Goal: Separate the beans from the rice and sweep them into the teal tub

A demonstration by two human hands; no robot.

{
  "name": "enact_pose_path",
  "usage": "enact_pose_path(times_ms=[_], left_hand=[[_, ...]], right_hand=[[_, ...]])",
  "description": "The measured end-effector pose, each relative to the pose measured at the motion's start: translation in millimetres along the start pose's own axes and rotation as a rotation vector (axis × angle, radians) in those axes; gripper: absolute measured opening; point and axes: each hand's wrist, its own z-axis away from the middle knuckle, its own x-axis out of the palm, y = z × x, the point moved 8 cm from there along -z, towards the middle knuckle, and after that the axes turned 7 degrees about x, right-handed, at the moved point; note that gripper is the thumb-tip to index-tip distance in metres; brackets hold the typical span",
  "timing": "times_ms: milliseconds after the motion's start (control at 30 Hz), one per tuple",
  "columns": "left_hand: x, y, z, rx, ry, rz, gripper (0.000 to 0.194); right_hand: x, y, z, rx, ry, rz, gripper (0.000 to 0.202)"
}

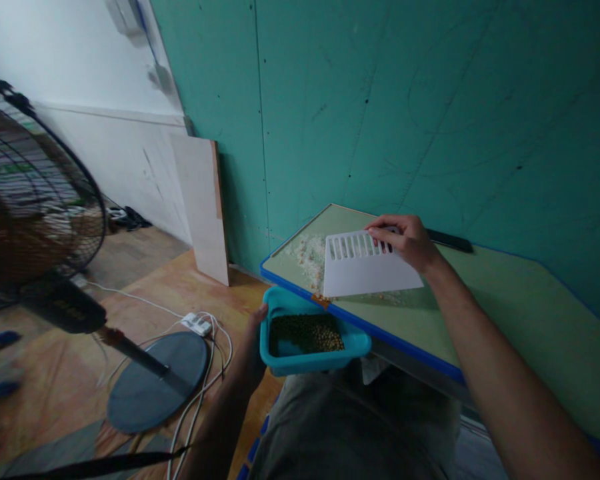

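Note:
My left hand (254,343) grips the left end of a blue plastic tray (305,364), held just under the table's front edge. Inside the tray lie dark green grains (297,331) and, toward the right, pale yellowish ones (329,338). My right hand (403,239) is closed on the slotted top of a white plastic scraper (367,273), whose lower edge stands on or just over the tabletop. White crumbs and small tan bits (310,260) are scattered to the scraper's left and by the table edge. The fingers of my left hand are partly hidden.
The green table (510,300) has a blue edge and abuts a green wall. A dark flat object (450,241) lies at its back. On the left stand a fan (63,303) and a power strip (197,324) with loose cables. A white board (203,207) leans against the wall.

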Motion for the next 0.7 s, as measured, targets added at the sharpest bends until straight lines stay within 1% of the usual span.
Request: enact_pose_path(times_ms=[233, 367, 500, 633, 700], left_hand=[[2.0, 1.8, 0.8, 0.019, 0.005, 0.011, 0.039], [1.1, -0.6, 0.1, 0.002, -0.011, 0.026, 0.044], [-3.0, -4.0, -2.7, -0.024, -0.017, 0.021, 0.049], [-3.4, -4.3, -4.7, -0.02, -0.031, 0.014, 0.048], [-3.8, -3.4, -4.6, -0.008, -0.019, 0.011, 0.046]], right_hand=[[2.2, 0.6, -0.2, -0.006, -0.014, -0.024, 0.019], [0.6, -1.5, 0.3, -0.002, -0.003, -0.045, 0.018], [-2.6, -2.1, 1.0, 0.028, 0.007, -0.038, 0.013], [-7.4, 1.1, 0.6, 0.044, 0.011, -0.045, 0.011], [-11.5, 3.1, 0.1, 0.041, 0.029, -0.044, 0.012]])
